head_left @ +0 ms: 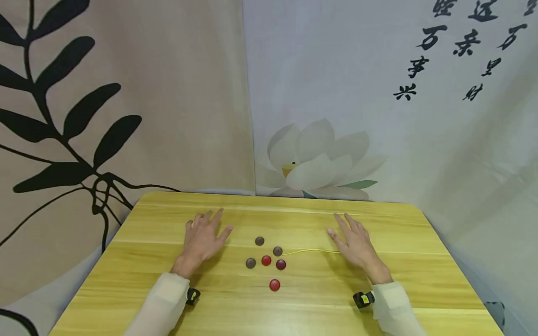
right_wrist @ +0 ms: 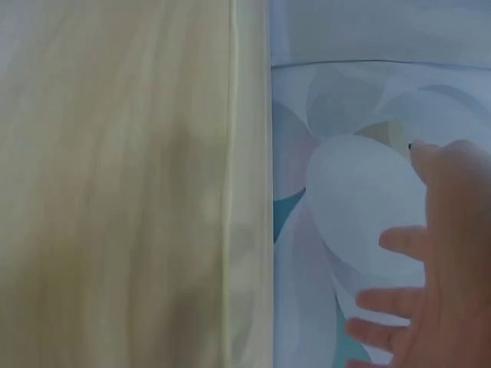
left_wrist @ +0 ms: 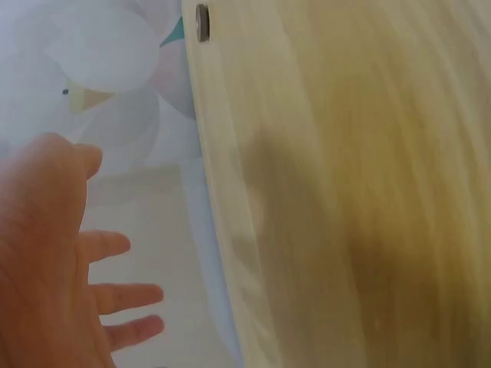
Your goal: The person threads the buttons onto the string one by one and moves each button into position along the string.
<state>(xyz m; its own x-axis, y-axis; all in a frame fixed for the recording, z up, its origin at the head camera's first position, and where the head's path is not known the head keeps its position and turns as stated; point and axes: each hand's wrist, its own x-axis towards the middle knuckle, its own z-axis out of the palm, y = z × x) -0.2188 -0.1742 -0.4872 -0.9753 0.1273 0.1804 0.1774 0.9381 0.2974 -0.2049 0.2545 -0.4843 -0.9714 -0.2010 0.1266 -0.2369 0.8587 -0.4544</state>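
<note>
Pale sleeves (head_left: 159, 305) nearest, black wrist cameras (head_left: 193, 297) at the cuffs. Left hand (head_left: 199, 240) and right hand (head_left: 356, 245) both spread, holding nothing, either side of six small discs on the wooden bench (head_left: 319, 312). Layout: three grey-brown discs (head_left: 259, 241) at back, left and centre-right; red disc (head_left: 266, 260) mid-cluster, maroon disc (head_left: 280, 264) just right of it, second red disc (head_left: 274, 285) closest to the person. Yellow cord (head_left: 311, 250) runs from beside the centre-right brown one toward the right hand; can't tell if it touches either. Discs look light, rigid, smooth, probably a bit slippery: pinch across the rim. Cord looks thin and limp; pinch close to its end.
</note>
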